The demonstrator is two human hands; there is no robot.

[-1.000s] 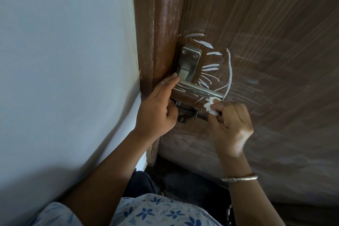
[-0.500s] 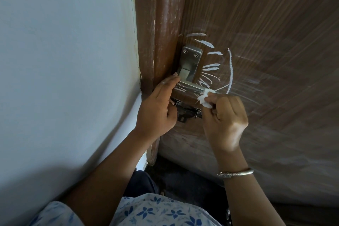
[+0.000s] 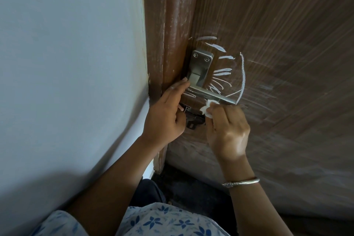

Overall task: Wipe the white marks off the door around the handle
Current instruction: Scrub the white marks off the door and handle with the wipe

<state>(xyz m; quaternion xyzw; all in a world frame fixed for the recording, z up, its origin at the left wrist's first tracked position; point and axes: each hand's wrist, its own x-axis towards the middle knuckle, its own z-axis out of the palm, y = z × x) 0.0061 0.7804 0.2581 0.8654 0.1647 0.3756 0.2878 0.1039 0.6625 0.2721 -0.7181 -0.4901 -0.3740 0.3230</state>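
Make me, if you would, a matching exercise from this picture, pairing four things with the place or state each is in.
Things:
1. left hand
2. right hand
3. handle plate
4. curved white mark

Places or states:
A. right of the plate, running down to the tip of the lever
B. pinches a white wad
C. fingers straight, tips at the plate's left edge
D. held by two screws at its top

Pairs: 1-C, 2-B, 3-D, 4-A.
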